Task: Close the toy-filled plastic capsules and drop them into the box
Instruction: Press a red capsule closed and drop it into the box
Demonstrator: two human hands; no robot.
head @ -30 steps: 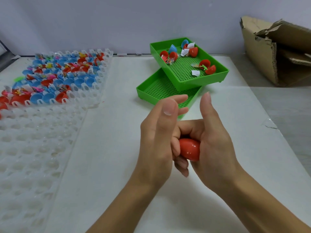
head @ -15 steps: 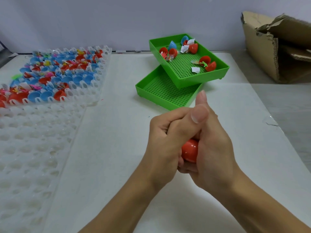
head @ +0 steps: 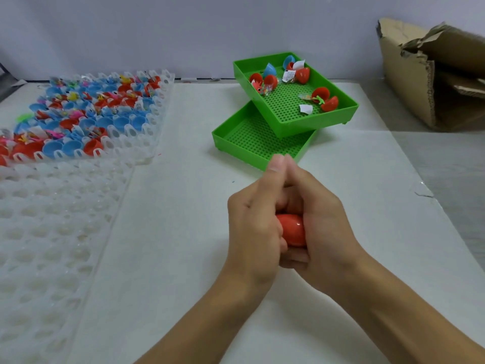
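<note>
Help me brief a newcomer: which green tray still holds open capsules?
Start from the torn cardboard box at the far right. Just left of it, two green trays overlap. It is the upper tray, holding red and blue capsule halves; the lower tray shows only bare mesh.

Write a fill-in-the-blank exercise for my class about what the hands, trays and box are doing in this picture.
1. Both hands, the left hand and the right hand, are clasped round a ____ capsule.
2. The upper green tray rests partly on a second tray of the colour ____.
3. The cardboard box stands at the far ____ of the table.
4. The lower green tray holds ____ capsules.

Missing words: red; green; right; no
</note>
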